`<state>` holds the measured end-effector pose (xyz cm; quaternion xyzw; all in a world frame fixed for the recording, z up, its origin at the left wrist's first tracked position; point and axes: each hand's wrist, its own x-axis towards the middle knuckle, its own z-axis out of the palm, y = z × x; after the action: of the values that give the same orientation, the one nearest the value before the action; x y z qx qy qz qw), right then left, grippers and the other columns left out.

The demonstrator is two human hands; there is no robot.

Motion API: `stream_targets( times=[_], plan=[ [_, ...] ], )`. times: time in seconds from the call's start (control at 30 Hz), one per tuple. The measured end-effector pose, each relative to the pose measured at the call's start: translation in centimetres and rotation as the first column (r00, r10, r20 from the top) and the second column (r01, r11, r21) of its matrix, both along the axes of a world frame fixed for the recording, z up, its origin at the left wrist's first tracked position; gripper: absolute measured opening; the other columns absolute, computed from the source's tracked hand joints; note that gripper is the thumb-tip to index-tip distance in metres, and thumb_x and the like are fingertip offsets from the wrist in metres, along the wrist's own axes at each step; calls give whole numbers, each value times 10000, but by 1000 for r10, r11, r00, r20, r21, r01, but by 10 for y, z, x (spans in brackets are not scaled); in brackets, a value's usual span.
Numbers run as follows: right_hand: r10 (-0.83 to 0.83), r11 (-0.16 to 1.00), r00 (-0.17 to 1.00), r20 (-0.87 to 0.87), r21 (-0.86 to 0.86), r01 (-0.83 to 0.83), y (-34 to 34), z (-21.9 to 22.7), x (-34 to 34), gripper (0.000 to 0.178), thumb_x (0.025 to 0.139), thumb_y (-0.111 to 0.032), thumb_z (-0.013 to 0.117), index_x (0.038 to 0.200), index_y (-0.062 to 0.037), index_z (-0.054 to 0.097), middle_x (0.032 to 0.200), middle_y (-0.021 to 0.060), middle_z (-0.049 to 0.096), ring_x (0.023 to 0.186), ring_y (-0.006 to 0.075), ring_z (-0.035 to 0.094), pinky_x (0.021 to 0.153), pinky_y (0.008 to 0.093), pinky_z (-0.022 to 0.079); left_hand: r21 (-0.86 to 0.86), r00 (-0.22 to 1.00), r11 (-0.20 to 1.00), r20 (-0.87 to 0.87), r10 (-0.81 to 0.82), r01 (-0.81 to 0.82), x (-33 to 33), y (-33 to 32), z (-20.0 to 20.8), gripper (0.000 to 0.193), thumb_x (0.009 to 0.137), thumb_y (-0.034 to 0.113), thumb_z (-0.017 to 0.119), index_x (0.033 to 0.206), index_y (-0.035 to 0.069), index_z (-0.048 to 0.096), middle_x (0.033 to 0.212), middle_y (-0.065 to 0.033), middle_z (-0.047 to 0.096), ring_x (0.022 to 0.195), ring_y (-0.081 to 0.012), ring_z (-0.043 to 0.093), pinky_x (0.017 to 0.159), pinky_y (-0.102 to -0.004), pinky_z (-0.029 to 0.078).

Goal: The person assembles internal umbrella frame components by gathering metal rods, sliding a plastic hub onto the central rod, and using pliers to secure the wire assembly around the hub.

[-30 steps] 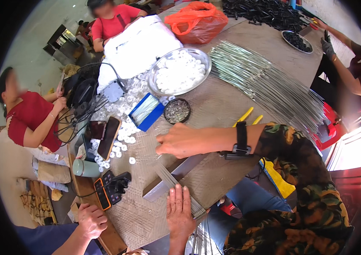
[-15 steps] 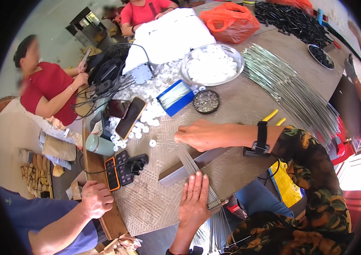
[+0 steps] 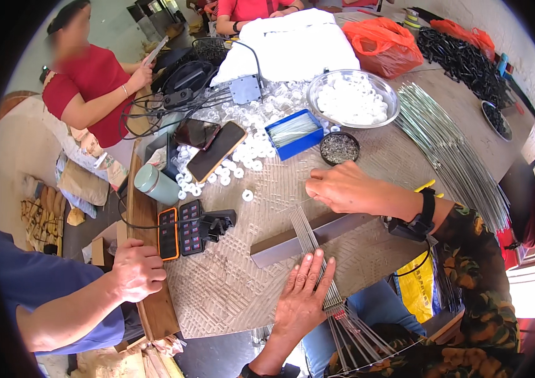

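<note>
My left hand (image 3: 303, 295) lies flat with its fingers stretched out over a bundle of thin metal rods (image 3: 304, 228). The rods fan out toward my lap and cross a grey metal bar (image 3: 273, 248) lying on the table. My right hand (image 3: 338, 189) is closed in a pinch just beyond the bar, right of the rods' far ends. What its fingers hold, if anything, is too small to make out. A round dark dish (image 3: 340, 148) of small metal pieces and a blue box (image 3: 294, 135) of thin pale sticks stand beyond it.
A co-worker's closed hand (image 3: 138, 269) rests by the table's left edge, near an open black-and-orange case (image 3: 190, 227). Phones (image 3: 217, 151), a pale green bottle (image 3: 156, 184) and white rings (image 3: 248, 195) lie left. A steel bowl (image 3: 393, 112) and many long rods (image 3: 456, 151) lie farther right.
The whole view has shifted, so the table sits farther right in the picture. My right hand has moved right, away from the rods' ends. My left hand stays on the rods, fingers slightly more spread.
</note>
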<state>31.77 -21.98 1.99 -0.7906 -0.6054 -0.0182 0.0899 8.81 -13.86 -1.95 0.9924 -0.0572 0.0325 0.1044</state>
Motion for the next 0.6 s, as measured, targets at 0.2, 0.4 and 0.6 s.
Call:
stream_targets(
  times=[0.2,0.4,0.6],
  plan=[
    [11,985,1000,12,171,-13,-24,10,-15,143,778,-125,548,909,-84,506,774,71,523,627,270,565,514,381,431,-39,995,997,67,-71,74,-1,0,-2,871,595,454,712,1291,54,375,1378,-136,296,1273,-279,289,1015,-370,296],
    [126,905,953,-274,-362,-224,-116,80,-98,285,773,-220,600,994,-61,517,796,95,588,694,271,592,583,361,464,-42,997,998,71,-36,39,-6,3,-1,968,503,306,767,1319,47,314,1397,-100,267,1283,-287,264,1023,-358,293],
    [231,945,875,-426,311,-98,-106,32,-158,438,752,-258,657,1122,-73,511,892,89,621,769,254,612,625,307,492,-66,980,997,194,-36,49,-4,2,-4,943,513,282,770,1310,38,329,1397,-106,268,1284,-292,263,1017,-358,301]
  ],
)
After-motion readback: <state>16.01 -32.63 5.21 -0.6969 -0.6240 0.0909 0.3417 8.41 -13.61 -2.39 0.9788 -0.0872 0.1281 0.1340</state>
